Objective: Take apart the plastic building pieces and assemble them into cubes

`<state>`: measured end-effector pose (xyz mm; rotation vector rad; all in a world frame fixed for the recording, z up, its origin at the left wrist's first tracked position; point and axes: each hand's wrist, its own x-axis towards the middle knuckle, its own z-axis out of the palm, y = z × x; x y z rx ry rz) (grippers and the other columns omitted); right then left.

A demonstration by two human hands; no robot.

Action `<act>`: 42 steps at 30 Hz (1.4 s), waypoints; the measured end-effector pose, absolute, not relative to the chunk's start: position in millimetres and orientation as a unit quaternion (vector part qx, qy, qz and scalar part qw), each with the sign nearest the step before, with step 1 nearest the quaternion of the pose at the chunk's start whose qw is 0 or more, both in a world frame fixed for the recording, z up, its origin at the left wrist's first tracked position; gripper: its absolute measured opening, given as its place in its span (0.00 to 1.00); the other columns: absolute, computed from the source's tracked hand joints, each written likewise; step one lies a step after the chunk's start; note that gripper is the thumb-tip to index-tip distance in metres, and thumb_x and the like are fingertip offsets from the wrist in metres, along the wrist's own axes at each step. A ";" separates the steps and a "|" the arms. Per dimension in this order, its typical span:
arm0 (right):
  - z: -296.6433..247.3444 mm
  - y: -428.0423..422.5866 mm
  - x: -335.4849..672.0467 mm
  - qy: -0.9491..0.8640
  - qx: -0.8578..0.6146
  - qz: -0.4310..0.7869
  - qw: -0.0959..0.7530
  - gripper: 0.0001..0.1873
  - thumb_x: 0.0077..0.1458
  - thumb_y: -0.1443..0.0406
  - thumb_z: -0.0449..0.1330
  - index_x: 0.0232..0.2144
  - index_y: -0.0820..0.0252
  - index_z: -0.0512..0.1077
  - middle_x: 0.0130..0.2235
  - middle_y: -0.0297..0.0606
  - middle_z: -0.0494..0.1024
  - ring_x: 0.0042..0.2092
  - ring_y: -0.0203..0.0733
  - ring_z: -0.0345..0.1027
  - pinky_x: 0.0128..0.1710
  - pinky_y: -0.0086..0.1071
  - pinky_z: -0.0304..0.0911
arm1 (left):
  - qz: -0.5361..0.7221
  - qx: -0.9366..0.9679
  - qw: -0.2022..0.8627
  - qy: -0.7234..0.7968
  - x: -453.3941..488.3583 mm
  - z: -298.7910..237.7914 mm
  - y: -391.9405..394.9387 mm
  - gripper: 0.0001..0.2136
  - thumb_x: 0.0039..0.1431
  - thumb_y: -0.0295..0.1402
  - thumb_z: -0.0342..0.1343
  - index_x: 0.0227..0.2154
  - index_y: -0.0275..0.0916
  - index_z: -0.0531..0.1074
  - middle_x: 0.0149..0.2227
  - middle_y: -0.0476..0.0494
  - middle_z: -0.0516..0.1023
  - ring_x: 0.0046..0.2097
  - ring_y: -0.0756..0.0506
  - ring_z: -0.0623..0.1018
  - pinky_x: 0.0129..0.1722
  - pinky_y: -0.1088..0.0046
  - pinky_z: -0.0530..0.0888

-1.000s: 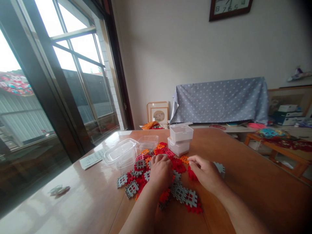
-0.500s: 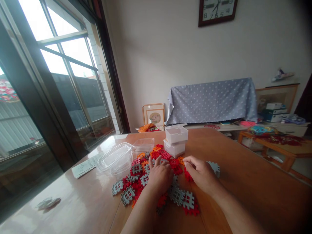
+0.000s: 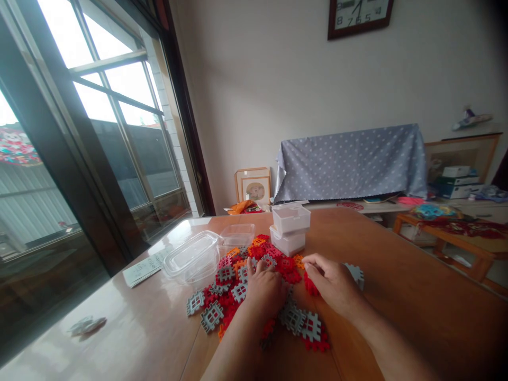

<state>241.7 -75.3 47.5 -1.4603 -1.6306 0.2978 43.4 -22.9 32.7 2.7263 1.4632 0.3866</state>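
Note:
A heap of flat waffle-shaped plastic tiles (image 3: 234,288) in red, orange and grey lies on a glossy wooden table (image 3: 416,296). My left hand (image 3: 265,287) lies palm down on the middle of the heap, fingers slightly spread over the tiles. To its right, my right hand (image 3: 333,283) rests at the heap's edge with the fingers curled and pinched at a red tile (image 3: 310,286). A grey tile (image 3: 357,273) shows just beyond that hand. More grey tiles (image 3: 304,323) lie between my forearms.
Two small stacked white boxes (image 3: 290,227) stand behind the heap. A clear plastic container (image 3: 192,256) and a second clear tub (image 3: 237,234) sit to its left, with a paper slip (image 3: 145,266) and a crumpled wrapper (image 3: 86,324) further left. A large window fills the left side.
My hands have stayed almost where they were on the tiles. My left fingers spread a little. The view swung left, then part of the way back.

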 end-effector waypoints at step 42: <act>48.9 -75.8 244.0 -0.660 -0.596 0.128 0.439 0.15 0.63 0.55 0.53 0.41 0.52 0.77 0.35 0.33 0.84 0.38 0.46 0.77 0.40 0.34 0.67 | 0.194 0.821 -0.016 0.537 32.2 32.2 -11.7 0.08 0.61 0.34 0.53 0.29 0.41 0.75 0.40 0.39 0.78 0.46 0.37 0.72 0.48 0.58 0.61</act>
